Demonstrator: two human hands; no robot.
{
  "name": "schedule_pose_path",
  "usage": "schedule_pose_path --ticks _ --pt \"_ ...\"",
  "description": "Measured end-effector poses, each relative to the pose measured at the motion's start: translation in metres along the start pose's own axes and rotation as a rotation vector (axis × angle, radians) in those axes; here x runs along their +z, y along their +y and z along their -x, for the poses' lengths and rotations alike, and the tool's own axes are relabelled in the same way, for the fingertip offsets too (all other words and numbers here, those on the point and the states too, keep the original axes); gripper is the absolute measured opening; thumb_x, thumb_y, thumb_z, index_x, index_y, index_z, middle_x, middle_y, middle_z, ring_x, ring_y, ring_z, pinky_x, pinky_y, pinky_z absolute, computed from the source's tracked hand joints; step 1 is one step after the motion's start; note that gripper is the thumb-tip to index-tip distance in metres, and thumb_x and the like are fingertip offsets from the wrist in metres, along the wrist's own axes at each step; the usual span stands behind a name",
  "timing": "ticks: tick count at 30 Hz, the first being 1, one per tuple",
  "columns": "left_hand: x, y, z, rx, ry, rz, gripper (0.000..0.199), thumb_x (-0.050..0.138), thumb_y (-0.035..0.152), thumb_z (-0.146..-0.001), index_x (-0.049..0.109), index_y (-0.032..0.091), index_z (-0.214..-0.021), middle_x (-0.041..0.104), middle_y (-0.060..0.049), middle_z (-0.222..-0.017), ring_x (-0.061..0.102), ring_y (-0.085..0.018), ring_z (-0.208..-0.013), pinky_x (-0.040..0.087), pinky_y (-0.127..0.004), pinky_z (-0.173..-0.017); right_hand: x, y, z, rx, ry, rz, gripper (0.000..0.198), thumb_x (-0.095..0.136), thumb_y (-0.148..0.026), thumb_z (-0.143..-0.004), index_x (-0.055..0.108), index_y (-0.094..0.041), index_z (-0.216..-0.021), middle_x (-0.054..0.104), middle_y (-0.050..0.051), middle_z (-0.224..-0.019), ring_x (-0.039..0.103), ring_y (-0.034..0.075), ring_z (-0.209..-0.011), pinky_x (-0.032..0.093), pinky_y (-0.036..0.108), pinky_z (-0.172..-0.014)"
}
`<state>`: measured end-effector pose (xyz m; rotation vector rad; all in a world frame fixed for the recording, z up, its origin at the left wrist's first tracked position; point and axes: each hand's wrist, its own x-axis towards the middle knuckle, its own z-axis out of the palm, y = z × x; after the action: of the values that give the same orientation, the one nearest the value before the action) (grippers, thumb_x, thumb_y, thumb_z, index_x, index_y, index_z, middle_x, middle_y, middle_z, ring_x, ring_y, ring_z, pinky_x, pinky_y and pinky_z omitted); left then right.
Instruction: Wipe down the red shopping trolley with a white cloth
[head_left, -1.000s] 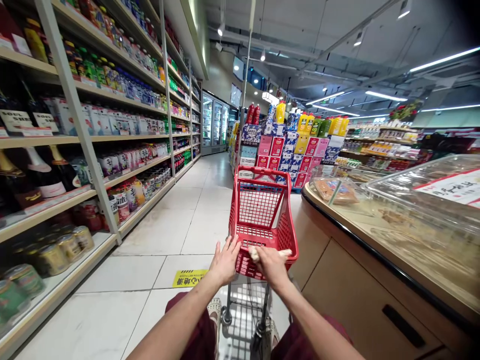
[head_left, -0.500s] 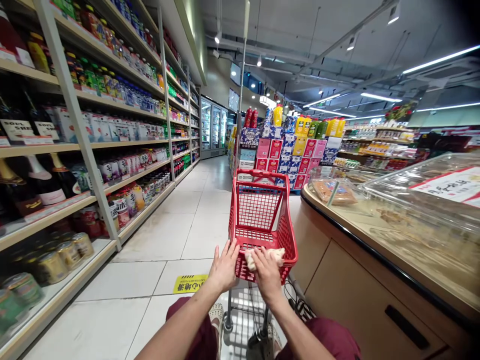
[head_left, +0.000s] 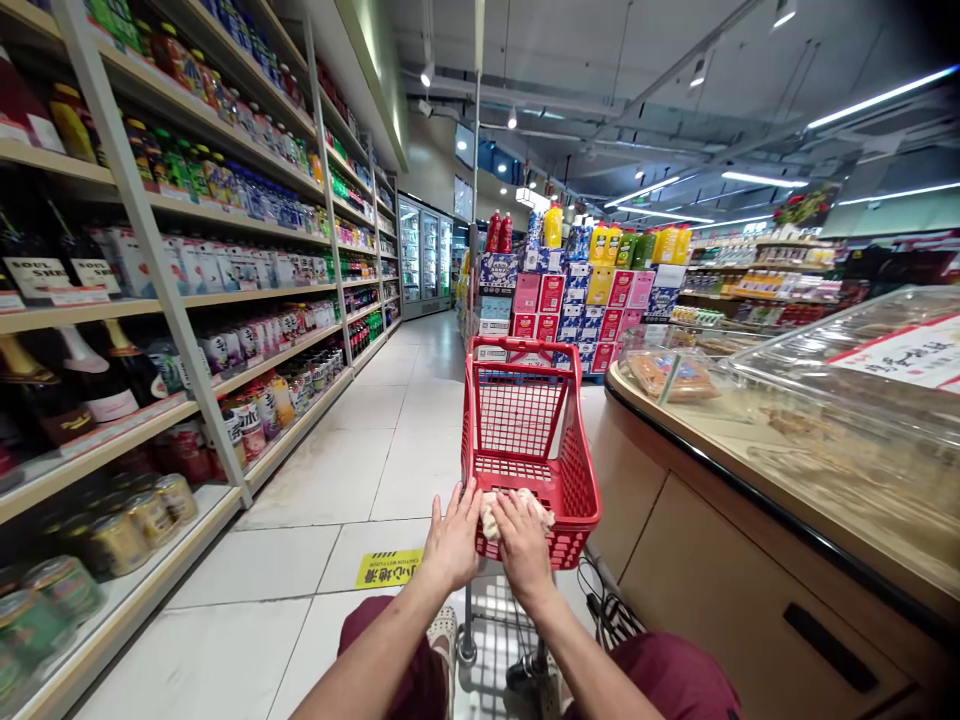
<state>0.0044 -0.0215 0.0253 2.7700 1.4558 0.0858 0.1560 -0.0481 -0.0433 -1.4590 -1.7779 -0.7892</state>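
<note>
A red plastic shopping cart (head_left: 587,470) with mesh sides stands right in front of me between my knees. My right hand (head_left: 526,552) presses a crumpled whitish cloth (head_left: 490,518) against the near rim of its basket. The cloth pokes out on both sides of the fingers. At the basket's near left corner, my left hand (head_left: 453,545) lies with its fingers stretched forward, holding nothing. Its fingertips rest at the rim, close to the cloth. The underside of the cloth is hidden.
Drink shelves (head_left: 259,290) line the left side. To the right is a counter (head_left: 705,540) with clear covers over food. Stacked drink cartons (head_left: 551,295) stand ahead. A yellow wet-floor sticker (head_left: 386,568) lies on the tiles, and black cables (head_left: 609,612) lie beside the cart.
My right hand has slid the cloth leftward along the rim, nearer to my left hand. The left hand stays at the left corner. The view has shifted slightly.
</note>
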Motion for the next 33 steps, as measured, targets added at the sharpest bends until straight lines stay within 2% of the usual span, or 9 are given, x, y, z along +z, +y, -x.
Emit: schedule_pose_path --ticks 3,7,10,14,20,22,27,29,33 --pt "0.001 -0.002 0.001 0.006 0.01 -0.012 0.079 0.04 0.019 -0.064 0.008 0.015 -0.137 0.0 -0.002 -0.146 -0.003 -0.022 -0.132 0.006 -0.051 -0.105 -0.012 0.02 0.014 0.004 -0.013 -0.005 0.041 0.034 -0.009 -0.08 0.052 -0.02 -0.115 0.056 0.004 -0.118 0.042 0.019 -0.117 0.029 0.04 -0.098" --pt "0.008 0.002 0.001 -0.01 0.043 0.013 0.078 0.038 0.019 -0.066 0.007 0.014 -0.137 -0.001 -0.003 -0.146 -0.004 -0.022 -0.132 0.006 -0.05 -0.105 -0.03 0.057 0.039 0.146 0.028 0.089 0.044 0.033 -0.013 -0.081 0.045 -0.016 -0.123 0.052 0.01 -0.122 0.037 0.022 -0.121 0.029 0.044 -0.097" --pt "0.011 0.004 0.001 -0.013 0.039 0.014 0.076 0.037 0.02 -0.067 0.008 0.011 -0.137 -0.001 -0.005 -0.145 -0.004 -0.022 -0.132 0.006 -0.049 -0.105 -0.018 0.031 0.026 0.178 0.015 0.074 0.046 0.033 -0.01 -0.079 0.045 -0.017 -0.123 0.053 0.009 -0.121 0.037 0.022 -0.121 0.027 0.044 -0.098" --pt "0.009 0.0 0.001 0.016 0.043 -0.024 0.08 0.04 0.018 -0.064 0.008 0.014 -0.137 -0.001 -0.003 -0.146 -0.005 -0.022 -0.132 0.006 -0.05 -0.105 -0.005 -0.005 0.005 0.06 -0.058 -0.002 0.048 0.033 -0.005 -0.077 0.05 -0.022 -0.119 0.053 0.003 -0.122 0.039 0.02 -0.12 0.026 0.04 -0.1" --pt "0.01 0.001 0.003 0.002 0.047 -0.01 0.075 0.036 0.015 -0.067 0.008 0.012 -0.137 0.0 -0.004 -0.145 -0.003 -0.023 -0.132 0.007 -0.05 -0.105 -0.028 0.048 0.041 0.162 -0.017 0.109 0.048 0.03 -0.013 -0.081 0.039 -0.019 -0.128 0.049 0.008 -0.126 0.035 0.021 -0.123 0.026 0.044 -0.099" --pt "0.012 0.003 0.003 -0.007 0.045 -0.004 0.074 0.036 0.016 -0.068 0.009 0.011 -0.137 0.0 -0.005 -0.145 -0.004 -0.022 -0.132 0.007 -0.049 -0.105 -0.021 0.044 0.04 0.157 0.006 0.115 0.049 0.031 -0.012 -0.08 0.038 -0.017 -0.129 0.049 0.008 -0.126 0.033 0.021 -0.124 0.026 0.044 -0.099" --pt "0.012 -0.001 0.005 0.007 0.064 -0.024 0.077 0.038 0.017 -0.065 0.011 0.013 -0.137 0.003 -0.004 -0.146 -0.005 -0.022 -0.132 0.006 -0.05 -0.105 0.001 0.004 0.019 -0.029 -0.038 0.046 0.05 0.034 -0.006 -0.077 0.045 -0.021 -0.123 0.051 0.004 -0.124 0.034 0.02 -0.123 0.026 0.041 -0.1" --pt "0.011 -0.003 0.006 0.014 0.066 -0.027 0.077 0.039 0.017 -0.065 0.011 0.014 -0.137 0.003 -0.002 -0.146 -0.005 -0.022 -0.132 0.006 -0.051 -0.105 -0.006 0.016 0.024 -0.021 -0.054 0.054 0.051 0.033 -0.007 -0.077 0.044 -0.022 -0.124 0.05 0.004 -0.124 0.035 0.02 -0.122 0.025 0.042 -0.1" --pt "0.01 0.001 0.006 -0.004 0.056 0.013 0.074 0.036 0.018 -0.068 0.01 0.015 -0.137 0.001 -0.002 -0.146 -0.005 -0.023 -0.132 0.006 -0.05 -0.105 -0.024 0.051 0.039 0.135 0.001 0.109 0.049 0.033 -0.013 -0.078 0.041 -0.017 -0.126 0.049 0.009 -0.126 0.034 0.024 -0.123 0.025 0.046 -0.099"
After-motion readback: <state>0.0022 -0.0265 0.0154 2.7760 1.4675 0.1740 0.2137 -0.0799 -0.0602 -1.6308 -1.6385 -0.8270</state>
